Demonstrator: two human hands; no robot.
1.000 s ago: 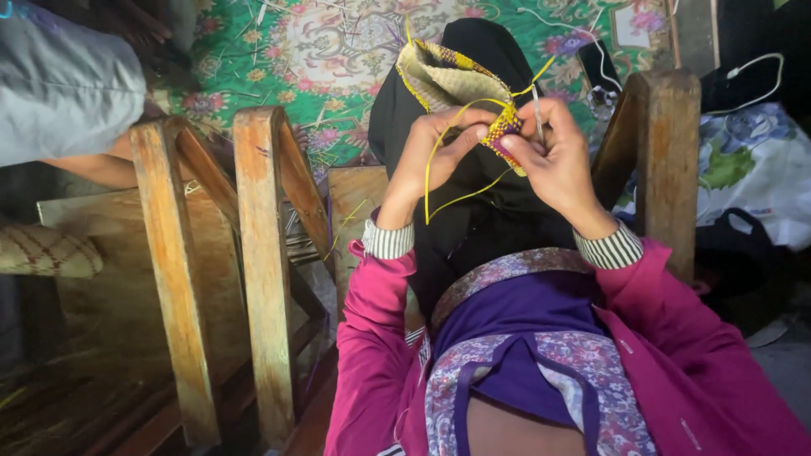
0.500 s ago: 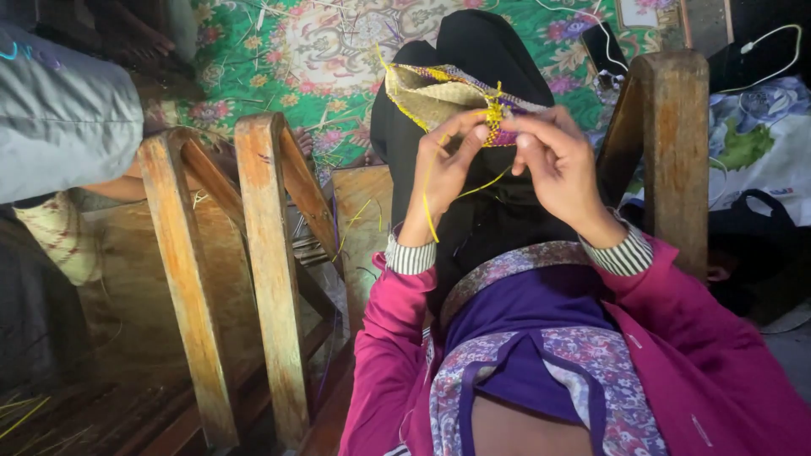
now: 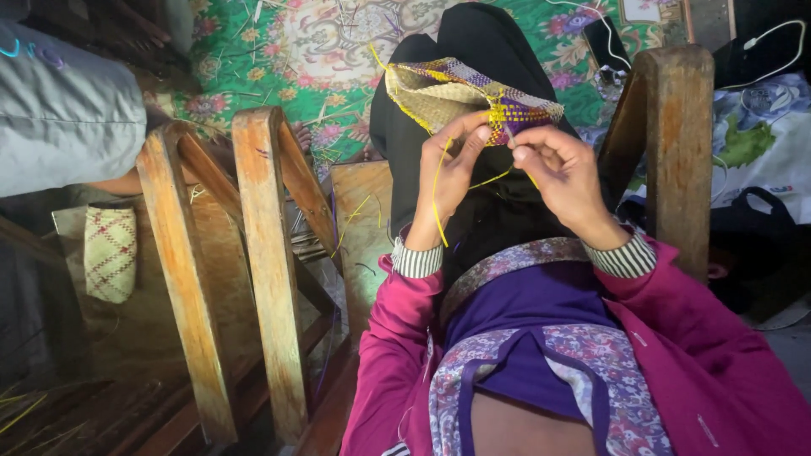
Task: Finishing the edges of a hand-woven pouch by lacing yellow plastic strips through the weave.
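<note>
Both raised over lap: left hand (image 3: 454,165) and right hand (image 3: 559,169) pinching woven pouch (image 3: 460,93), long axis sideways, yellow strip (image 3: 437,198) hanging down.

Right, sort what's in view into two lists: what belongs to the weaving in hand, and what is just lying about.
In the work:
- woven piece, straw with purple and yellow checks
- yellow strip trailing from it
- left hand and right hand, both pinching its edge

Lying about:
- small checked woven pouch
- wooden frame
- floral green mat
- black bag
- white cable
</note>
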